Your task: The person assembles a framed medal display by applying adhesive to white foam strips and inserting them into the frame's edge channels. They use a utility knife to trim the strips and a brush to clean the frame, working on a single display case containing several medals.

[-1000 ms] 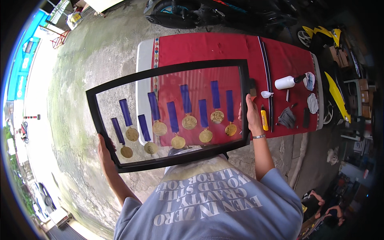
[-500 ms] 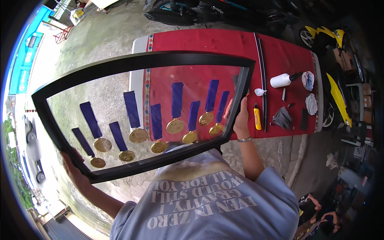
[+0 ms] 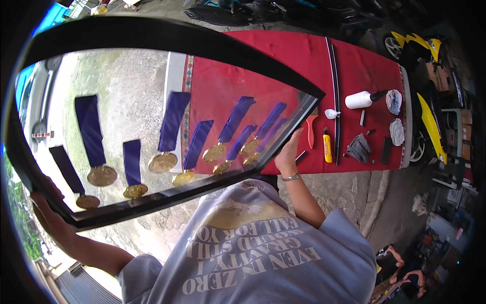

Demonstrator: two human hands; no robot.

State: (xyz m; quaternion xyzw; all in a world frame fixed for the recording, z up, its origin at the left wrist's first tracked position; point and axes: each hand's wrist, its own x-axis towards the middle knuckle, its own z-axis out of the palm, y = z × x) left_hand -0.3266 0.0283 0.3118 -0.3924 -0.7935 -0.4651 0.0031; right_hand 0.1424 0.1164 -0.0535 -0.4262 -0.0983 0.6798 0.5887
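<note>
A large black display frame [image 3: 152, 36] with a clear pane is held up in front of me, tilted, its left side looming nearest. Inside hang several gold medals [image 3: 102, 176] on purple ribbons [image 3: 89, 129], and the table shows through the pane. My left hand [image 3: 50, 215] grips the lower left corner, its fingers partly hidden by the frame. At the right edge my right hand [image 3: 288, 153] is closed around the side bar, a bracelet [image 3: 291, 177] on its wrist.
A table with a red cloth [image 3: 283, 53] carries a red-handled scraper [image 3: 310, 133], a yellow utility knife [image 3: 327, 147], a white bottle [image 3: 358, 100], a grey cloth [image 3: 359, 148] and long dark strips [image 3: 335, 86]. Motorcycles [image 3: 233, 14] stand beyond. Another person's arms [image 3: 397, 261] show at lower right.
The frame has swung left and come closer on its left side, its right side angling away. Both hands moved left with it. The red-handled scraper on the table has come into view.
</note>
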